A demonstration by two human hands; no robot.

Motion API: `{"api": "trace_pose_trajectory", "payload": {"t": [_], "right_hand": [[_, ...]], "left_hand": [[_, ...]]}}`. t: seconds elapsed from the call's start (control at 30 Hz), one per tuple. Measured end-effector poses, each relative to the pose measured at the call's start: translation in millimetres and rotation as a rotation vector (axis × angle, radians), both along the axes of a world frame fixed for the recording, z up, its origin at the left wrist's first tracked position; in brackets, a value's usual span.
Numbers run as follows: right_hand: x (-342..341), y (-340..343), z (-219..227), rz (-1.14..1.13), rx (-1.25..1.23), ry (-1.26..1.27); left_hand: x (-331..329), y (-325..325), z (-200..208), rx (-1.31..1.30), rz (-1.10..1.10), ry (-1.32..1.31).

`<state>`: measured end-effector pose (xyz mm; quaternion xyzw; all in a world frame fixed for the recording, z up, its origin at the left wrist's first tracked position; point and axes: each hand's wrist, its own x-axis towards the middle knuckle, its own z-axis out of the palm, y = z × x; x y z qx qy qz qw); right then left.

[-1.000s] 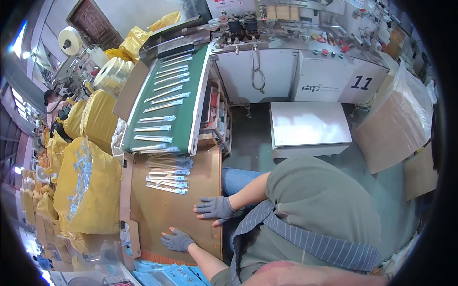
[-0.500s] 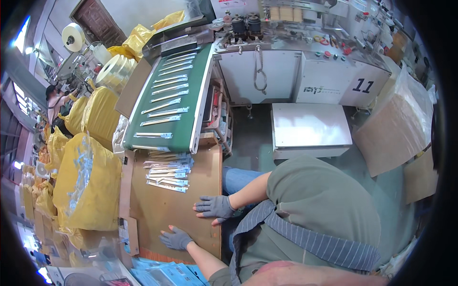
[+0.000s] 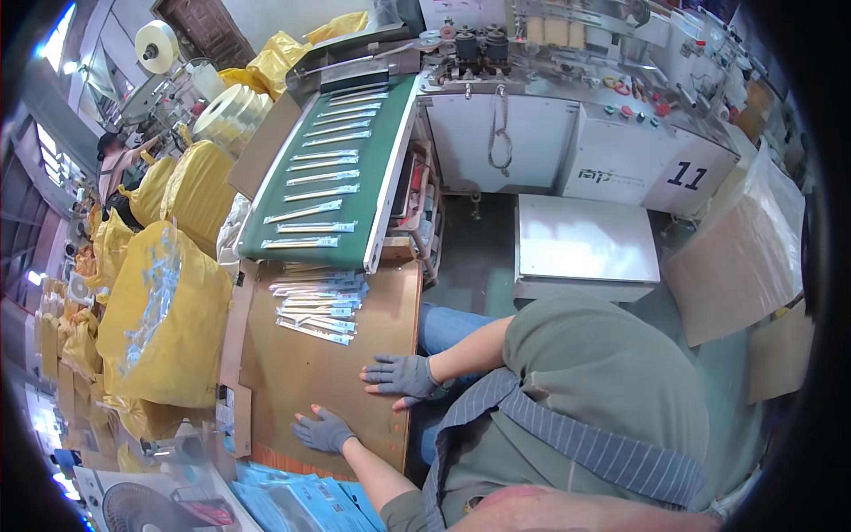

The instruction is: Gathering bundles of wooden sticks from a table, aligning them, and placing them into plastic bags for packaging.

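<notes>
My left hand [image 3: 324,431], in a grey fingerless glove, lies flat on the brown tabletop [image 3: 292,381], fingers apart and holding nothing. Farther up and to the right, my right hand [image 3: 401,377] wears a matching glove and rests palm down near the table's edge, also with spread fingers. Beyond both hands is a loose pile of slim wrapped sticks [image 3: 315,308], pale with blue-printed ends; neither hand touches it. More of these wrapped sticks [image 3: 321,176] lie crosswise in a spaced row on the green conveyor belt [image 3: 275,199], which ends just above the pile.
Blue printed plastic bags [image 3: 310,501] lie by the table's near end, beside a fan [image 3: 146,510]. A yellow sack [image 3: 191,355] stands left of the table. At the right are a white box-like platform [image 3: 585,239] and a machine cabinet [image 3: 496,146]. Another person [image 3: 115,168] works far left.
The view has shifted slightly. The sticks on the belt have advanced toward the table, and the one at the belt's end has left it. Both hands stay flat on the tabletop.
</notes>
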<state>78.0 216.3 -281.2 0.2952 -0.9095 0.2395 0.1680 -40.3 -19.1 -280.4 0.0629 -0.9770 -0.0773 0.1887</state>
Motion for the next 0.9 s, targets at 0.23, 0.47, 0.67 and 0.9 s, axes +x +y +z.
{"api": "trace_pose_trajectory", "payload": {"t": [0.23, 0.47, 0.67, 0.9], "right_hand": [[-1.6, -2.1, -1.1, -0.008, 0.014, -0.004], [-1.8, -4.0, -2.9, -0.021, 0.02, 0.004], [0.5, -3.5, -2.0, -0.026, 0.028, 0.003], [-0.4, -5.0, -6.8, -0.006, 0.029, -0.025]], "left_hand": [[-2.5, -3.5, -4.5, -0.005, -0.01, 0.027], [-3.9, -4.8, -6.3, -0.023, -0.004, 0.03], [-1.8, -4.5, -6.3, 0.001, -0.019, 0.029], [0.5, -9.2, -9.6, -0.018, 0.013, 0.003]]}}
